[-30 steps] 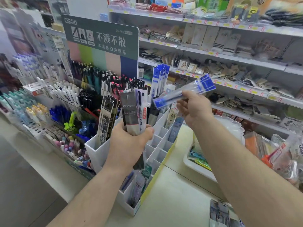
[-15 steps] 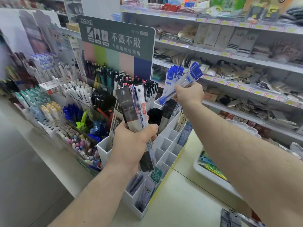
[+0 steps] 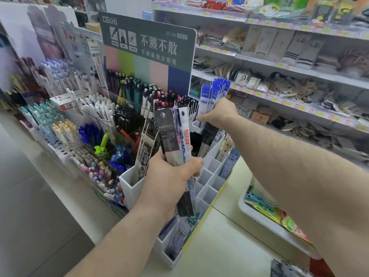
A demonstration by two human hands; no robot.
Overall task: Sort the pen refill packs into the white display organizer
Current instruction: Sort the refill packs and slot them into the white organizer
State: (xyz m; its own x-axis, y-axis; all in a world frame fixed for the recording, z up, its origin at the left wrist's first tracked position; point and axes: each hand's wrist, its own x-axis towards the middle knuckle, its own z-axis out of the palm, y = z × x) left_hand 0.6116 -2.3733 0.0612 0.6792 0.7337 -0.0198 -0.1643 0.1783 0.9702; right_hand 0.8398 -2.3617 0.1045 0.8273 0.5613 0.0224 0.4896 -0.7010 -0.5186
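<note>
Head view: our right hand point(image 3: 218, 111) pinches the blue packs point(image 3: 214, 92) standing in a back slot of the white organizer point(image 3: 209, 168). Our left hand point(image 3: 171, 176) grips a bunch of packs point(image 3: 171, 140) waiting to be sorted. Many middle slots look empty, with thin walls close together.

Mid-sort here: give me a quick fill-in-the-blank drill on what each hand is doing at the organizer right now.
1. The left hand grips a bundle of refill packs whose front pack is ____ in colour.
2. The right hand reaches to the ____ refill packs standing at the organizer's far end.
3. The display organizer is ____ in colour.

Missing words: black; blue; white
</note>
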